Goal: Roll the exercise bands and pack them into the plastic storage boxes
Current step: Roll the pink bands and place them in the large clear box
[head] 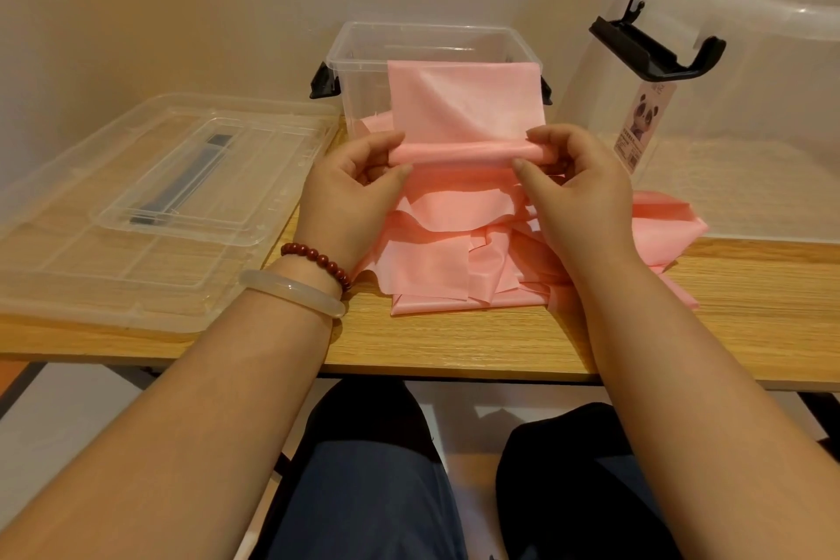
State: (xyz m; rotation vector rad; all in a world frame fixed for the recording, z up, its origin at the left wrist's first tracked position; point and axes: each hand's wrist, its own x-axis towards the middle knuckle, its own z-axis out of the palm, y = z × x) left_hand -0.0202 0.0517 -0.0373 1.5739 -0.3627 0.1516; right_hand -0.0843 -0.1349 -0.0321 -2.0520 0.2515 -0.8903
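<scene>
Two hands meet over the middle of the worktop: the left hand point(359, 186) and the right hand point(572, 191) each pinch one end of a thin pink rubbery exercise band point(459, 150) between thumb and curled fingers. The part they hold is wound into a slim, smooth tube lying level between them. The unrolled rest of that band rises as a flat, faintly creased sheet in front of the box behind.

On the left wrist sit two bracelets, a string of round dark-red beads point(318, 257) and a pale, glossy translucent bangle point(291, 291).

Under the hands lies a loose heap of pink bands point(454, 268), the same thin matte sheet, folded and overlapping. I cannot count how many are in it. One fold trails off to the right.

Just behind the heap stands a clear, square-sided plastic storage box point(363, 55), open at the top, with one black clip on each side. A second clear plastic box point(750, 105), larger, stands at the right. It carries a black latch point(654, 45) and a paper label with a panda point(645, 123). At the left one flat clear plastic lid point(113, 250) lies on the pale wood-grain worktop point(454, 341), with a dark handle set in its recessed centre.
</scene>
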